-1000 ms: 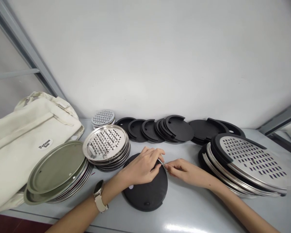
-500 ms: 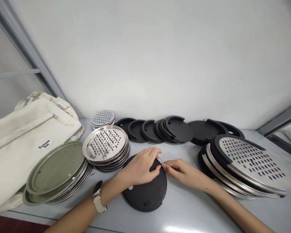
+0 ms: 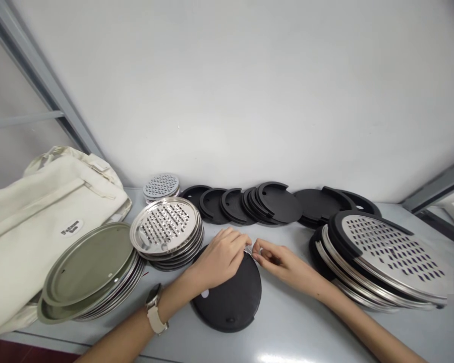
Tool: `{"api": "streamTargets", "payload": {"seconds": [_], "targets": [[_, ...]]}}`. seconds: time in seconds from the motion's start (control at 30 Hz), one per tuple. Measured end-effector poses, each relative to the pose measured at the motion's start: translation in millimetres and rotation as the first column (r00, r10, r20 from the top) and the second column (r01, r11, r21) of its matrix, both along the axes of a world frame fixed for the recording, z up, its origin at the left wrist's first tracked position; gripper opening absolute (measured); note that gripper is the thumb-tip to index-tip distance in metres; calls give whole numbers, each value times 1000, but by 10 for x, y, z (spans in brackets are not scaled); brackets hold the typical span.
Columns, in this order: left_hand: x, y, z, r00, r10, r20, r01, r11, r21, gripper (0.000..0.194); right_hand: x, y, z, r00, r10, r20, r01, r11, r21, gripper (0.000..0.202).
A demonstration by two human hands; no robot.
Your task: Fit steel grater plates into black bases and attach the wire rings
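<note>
Left grip (image 3: 224, 256) over black disc (image 3: 234, 301); metallic piece (image 3: 248, 250) between it and right grip (image 3: 279, 259)

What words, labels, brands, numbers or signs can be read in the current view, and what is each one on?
None can be read with certainty.
White oval patch on the cream bag: two lines of dark lettering, too blurred to read.
Watch on the left wrist: no characters can be made out.
</note>
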State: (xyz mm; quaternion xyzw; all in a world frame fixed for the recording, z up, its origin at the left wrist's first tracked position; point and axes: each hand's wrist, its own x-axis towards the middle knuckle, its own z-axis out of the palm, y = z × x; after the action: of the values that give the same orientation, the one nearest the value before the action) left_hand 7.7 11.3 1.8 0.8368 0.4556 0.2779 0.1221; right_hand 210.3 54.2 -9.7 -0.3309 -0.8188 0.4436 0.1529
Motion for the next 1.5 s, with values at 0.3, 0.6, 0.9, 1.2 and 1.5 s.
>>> {"api": "streamTargets", "payload": {"seconds": [0.3,0.6,0.9,1.2,1.5], "targets": [[-18,50,-29,996,33,81,-32,999,-17,16,-33,-18,11,1000,-24,4,24,1000,-3,31],[-27,45,-28,996,10,90,-7,999,-35,18,-41,-43,23,998,-52,21,52,998,22,33],[-23,23,-10,976,-34,214,47,997,-56,21,-42,-49,16,999,-35,-14,34,999,-26,26],[-5,18,-11,986,-7,168,12,1000,-27,16,-21,-57,44,1000,-13,-12,13,1000,21,18],[-12,16,-33,997,1,81,0,1000,-12,15,-44,-56,7,997,-22,78,15,996,87,36]]}}
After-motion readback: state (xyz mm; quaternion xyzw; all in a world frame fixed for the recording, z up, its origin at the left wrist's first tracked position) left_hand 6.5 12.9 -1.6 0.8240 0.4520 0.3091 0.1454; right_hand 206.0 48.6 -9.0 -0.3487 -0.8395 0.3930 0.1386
